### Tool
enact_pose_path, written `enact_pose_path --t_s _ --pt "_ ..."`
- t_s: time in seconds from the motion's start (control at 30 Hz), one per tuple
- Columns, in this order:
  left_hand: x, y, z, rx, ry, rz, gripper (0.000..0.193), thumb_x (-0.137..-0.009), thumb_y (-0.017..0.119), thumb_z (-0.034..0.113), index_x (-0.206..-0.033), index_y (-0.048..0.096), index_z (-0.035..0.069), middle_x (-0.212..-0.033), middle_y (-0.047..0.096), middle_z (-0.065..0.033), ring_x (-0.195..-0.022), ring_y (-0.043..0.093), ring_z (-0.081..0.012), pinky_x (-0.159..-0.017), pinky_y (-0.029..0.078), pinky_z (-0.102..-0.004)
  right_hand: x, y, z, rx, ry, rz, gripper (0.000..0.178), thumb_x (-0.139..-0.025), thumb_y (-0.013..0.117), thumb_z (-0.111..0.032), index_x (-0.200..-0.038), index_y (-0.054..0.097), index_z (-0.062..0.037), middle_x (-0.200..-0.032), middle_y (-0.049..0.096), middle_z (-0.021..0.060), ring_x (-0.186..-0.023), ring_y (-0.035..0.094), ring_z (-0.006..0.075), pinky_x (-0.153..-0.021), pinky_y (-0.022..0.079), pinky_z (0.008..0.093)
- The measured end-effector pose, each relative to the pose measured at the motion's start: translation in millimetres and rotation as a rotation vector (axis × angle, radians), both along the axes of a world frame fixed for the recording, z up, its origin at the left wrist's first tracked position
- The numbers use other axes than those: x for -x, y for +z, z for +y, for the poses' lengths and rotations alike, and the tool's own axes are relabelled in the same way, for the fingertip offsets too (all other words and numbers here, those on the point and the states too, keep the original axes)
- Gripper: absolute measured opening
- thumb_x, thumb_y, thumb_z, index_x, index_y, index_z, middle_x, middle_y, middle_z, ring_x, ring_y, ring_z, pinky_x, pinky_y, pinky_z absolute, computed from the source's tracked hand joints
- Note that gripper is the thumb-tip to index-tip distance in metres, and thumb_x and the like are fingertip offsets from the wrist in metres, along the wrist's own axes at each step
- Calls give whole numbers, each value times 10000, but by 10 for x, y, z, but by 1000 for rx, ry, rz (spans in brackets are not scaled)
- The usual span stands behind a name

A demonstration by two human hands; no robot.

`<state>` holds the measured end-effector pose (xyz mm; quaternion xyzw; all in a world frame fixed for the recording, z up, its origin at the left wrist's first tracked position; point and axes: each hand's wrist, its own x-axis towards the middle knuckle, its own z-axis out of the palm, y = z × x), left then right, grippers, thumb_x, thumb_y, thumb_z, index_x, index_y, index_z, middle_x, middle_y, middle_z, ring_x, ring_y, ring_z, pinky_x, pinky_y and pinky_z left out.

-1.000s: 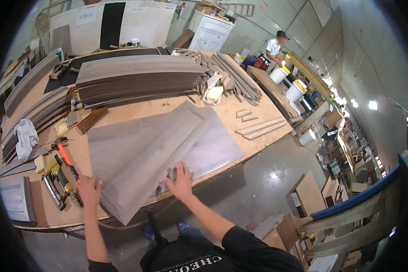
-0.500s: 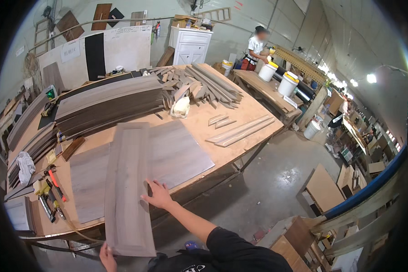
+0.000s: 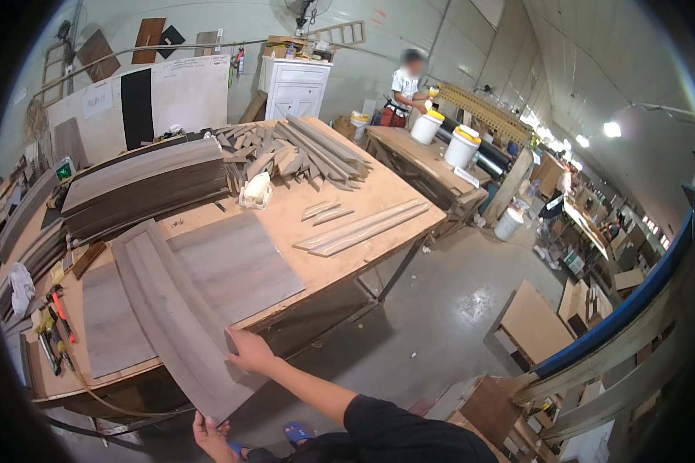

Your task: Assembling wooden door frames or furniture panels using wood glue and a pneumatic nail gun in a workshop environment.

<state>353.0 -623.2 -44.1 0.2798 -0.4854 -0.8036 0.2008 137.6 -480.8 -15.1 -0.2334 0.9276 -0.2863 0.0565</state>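
Note:
A long grey-brown framed wood panel (image 3: 162, 297) lies at a slant, its far end over the table and its near end sticking out past the front edge. My left hand (image 3: 211, 434) is closed on its near end, thumb and fingers pinching the edge. On the panel's right long edge, my right hand (image 3: 249, 351) grips with bent fingers, partly hidden by the panel. Under the panel, a flat grey wood sheet (image 3: 243, 266) rests on the worktable (image 3: 378, 204); the panel covers part of it.
A stack of grey boards (image 3: 147, 189) stands at the back left beside a heap of offcuts (image 3: 286, 158). Moulding strips (image 3: 363, 230) lie to the right, hand tools (image 3: 56, 328) at the left. A white tub (image 3: 256, 190) sits behind. A co-worker (image 3: 403, 89) stands by white buckets (image 3: 462, 147).
The panel has swung from nearly straight ahead to a leftward slant and tilted. Both hands have moved with it, the right now gripping more firmly. The whole scene has shifted left in view.

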Motion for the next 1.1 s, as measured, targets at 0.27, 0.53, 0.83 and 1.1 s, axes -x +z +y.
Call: enact_pose_path --t_s 0.27,0.53,0.83,1.1 --pt "-135 -125 -25 214 -4 -128 393 -927 586 116 -1276 525 -55 -1065 641 -140 -792 654 -198 -685 545 -296 -711 -213 386 332 -211 -182 551 -882 583 -402 -1324 509 -80 -1110 630 223 -1001 607 391 -855 489 426" --pt "-84 -165 42 215 51 -119 347 -923 588 111 -1219 568 -70 -1013 657 -144 -792 656 -210 -698 551 -309 -784 -295 412 426 -273 -187 514 -890 581 -347 -1326 508 -87 -1165 604 220 -1056 588 387 -886 479 415" --pt "-252 -350 -40 219 90 -154 378 -899 619 119 -1224 568 -67 -977 661 -160 -822 664 -256 -742 567 -331 -924 -254 357 406 -269 -207 490 -892 573 -323 -1314 519 -79 -1216 585 204 -1102 574 365 -924 466 396" --pt "-36 64 146 204 129 -160 301 -934 556 127 -1173 596 -52 -1009 650 -97 -825 649 -146 -712 542 -263 -846 -215 609 600 -306 -272 398 -876 649 -218 -1219 599 -24 -1104 675 147 -964 662 181 -850 494 282"
